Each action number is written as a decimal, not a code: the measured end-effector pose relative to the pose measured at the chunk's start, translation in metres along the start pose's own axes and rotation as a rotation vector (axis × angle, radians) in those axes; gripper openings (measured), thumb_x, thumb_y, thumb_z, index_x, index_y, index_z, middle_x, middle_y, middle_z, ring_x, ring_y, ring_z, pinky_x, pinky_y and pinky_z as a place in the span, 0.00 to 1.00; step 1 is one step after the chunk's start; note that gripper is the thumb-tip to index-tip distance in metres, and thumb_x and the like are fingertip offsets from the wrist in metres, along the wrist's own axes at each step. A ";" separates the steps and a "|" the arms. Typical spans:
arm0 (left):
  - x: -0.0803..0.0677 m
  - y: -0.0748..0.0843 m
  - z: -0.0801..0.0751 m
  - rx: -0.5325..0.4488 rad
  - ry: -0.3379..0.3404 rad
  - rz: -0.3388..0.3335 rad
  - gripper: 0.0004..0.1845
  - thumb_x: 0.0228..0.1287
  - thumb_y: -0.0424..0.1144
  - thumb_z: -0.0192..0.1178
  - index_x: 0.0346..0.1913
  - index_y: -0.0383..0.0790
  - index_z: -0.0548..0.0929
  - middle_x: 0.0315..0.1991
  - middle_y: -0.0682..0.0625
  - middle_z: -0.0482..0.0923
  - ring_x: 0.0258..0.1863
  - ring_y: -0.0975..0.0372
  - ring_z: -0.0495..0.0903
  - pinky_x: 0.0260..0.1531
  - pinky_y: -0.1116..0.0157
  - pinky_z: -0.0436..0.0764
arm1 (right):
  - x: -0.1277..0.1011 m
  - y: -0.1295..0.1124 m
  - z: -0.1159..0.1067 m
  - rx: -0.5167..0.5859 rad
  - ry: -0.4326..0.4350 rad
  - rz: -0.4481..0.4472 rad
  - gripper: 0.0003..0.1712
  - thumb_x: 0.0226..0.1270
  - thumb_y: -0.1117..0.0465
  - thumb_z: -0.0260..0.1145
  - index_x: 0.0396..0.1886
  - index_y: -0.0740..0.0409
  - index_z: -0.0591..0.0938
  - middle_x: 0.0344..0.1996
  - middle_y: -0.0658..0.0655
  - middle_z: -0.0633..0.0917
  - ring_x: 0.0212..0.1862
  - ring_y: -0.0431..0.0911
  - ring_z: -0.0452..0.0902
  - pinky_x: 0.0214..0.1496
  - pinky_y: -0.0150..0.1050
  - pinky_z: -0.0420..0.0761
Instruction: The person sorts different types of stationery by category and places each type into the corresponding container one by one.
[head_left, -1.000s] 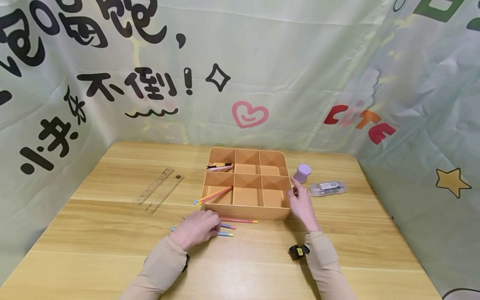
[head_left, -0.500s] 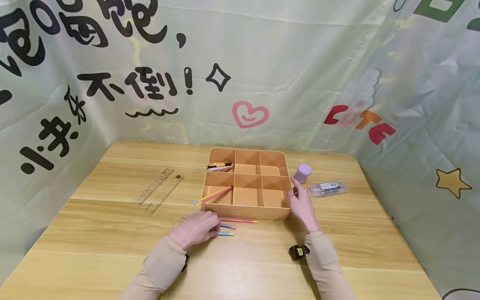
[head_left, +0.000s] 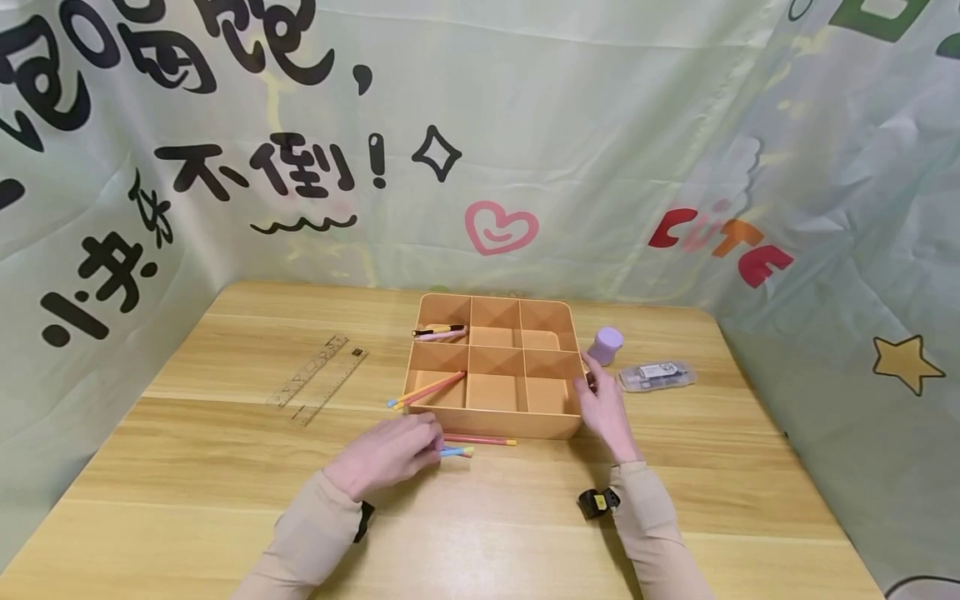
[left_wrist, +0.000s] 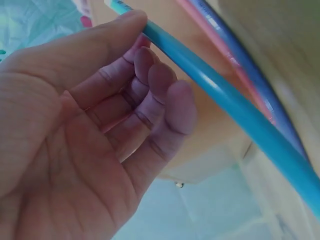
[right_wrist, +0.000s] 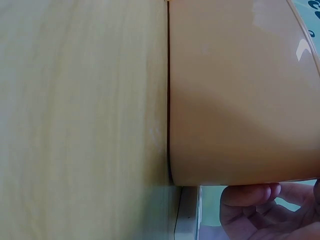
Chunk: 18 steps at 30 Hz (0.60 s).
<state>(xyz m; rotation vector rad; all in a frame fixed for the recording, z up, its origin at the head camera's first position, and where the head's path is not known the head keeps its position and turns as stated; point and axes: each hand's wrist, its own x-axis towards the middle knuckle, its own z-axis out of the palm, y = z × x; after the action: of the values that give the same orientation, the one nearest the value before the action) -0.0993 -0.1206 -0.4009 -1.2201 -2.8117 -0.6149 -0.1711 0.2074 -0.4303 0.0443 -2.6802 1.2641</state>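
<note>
My left hand point(head_left: 392, 454) pinches a blue pencil point(left_wrist: 215, 85) between thumb and forefinger, just in front of the compartment box point(head_left: 495, 424). Below that pencil lie a pink pencil point(head_left: 483, 439) and a dark blue pencil point(left_wrist: 245, 52) on the table, partly hidden by the hand in the head view. My right hand point(head_left: 604, 412) holds the box's right side wall, its curled fingers point(right_wrist: 247, 195) against the outside. Two pencils point(head_left: 429, 389) lean out of the front left compartment. Several pens point(head_left: 440, 333) lie in the back left one.
Two clear rulers point(head_left: 330, 387) lie on the table left of the box. To its right stand a purple cylindrical container point(head_left: 606, 345) and a clear plastic case point(head_left: 657, 377). A printed cloth point(head_left: 600, 125) hangs behind the table.
The left hand has lifted the blue pencil off the table, moving it slightly up toward the box. My right hand and the box stay put.
</note>
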 end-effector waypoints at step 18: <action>0.008 0.005 -0.018 -0.246 0.042 0.060 0.01 0.70 0.33 0.62 0.39 0.40 0.81 0.32 0.56 0.81 0.29 0.75 0.70 0.30 0.77 0.76 | 0.000 0.001 0.000 -0.005 -0.003 0.009 0.28 0.70 0.71 0.53 0.70 0.70 0.70 0.27 0.59 0.74 0.28 0.44 0.67 0.33 0.35 0.68</action>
<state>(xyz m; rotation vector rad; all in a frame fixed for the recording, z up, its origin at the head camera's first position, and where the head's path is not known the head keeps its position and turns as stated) -0.1040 -0.1186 -0.3810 -1.3031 -2.7158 -0.9938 -0.1712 0.2079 -0.4306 0.0345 -2.6890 1.2615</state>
